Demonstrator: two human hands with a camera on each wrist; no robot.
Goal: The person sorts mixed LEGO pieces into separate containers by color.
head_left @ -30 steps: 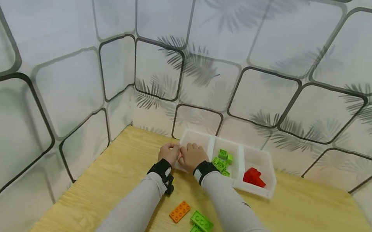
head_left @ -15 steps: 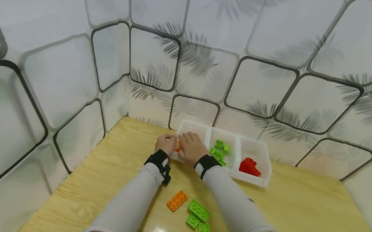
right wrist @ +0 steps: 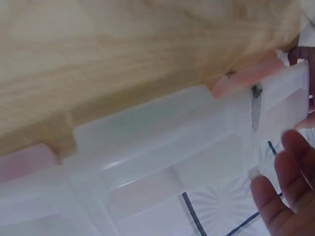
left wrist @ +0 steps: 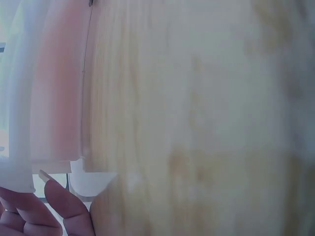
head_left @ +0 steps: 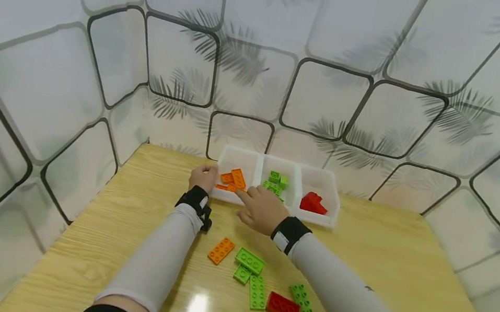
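A white three-part tray (head_left: pixel 317 218) stands against the back wall in the head view. My left hand (head_left: pixel 203 177) grips its left end; the left wrist view shows the thumb and fingers at the tray's wall (left wrist: pixel 19 167). Orange building bricks (head_left: pixel 236 178) lie in the left compartment, green bricks (head_left: pixel 273 184) in the middle, red pieces (head_left: pixel 313 203) in the right. My right hand (head_left: pixel 264 210) is over the front rim, between the left and middle compartments, with fingers extended. In the right wrist view its fingers (right wrist: pixel 268 196) are apart, with nothing held.
Nearer me on the wooden table (head_left: pixel 139 204) lie an orange brick (head_left: pixel 220 251), several green bricks (head_left: pixel 257 292) and a red brick (head_left: pixel 283 308). Patterned curtain-like walls (head_left: pixel 251 72) close in the back and left side.
My right hand has drawn away from the left hand, rightward and toward me, uncovering the orange bricks in the left compartment. The left hand stays at the tray's left end. The head view has shifted.
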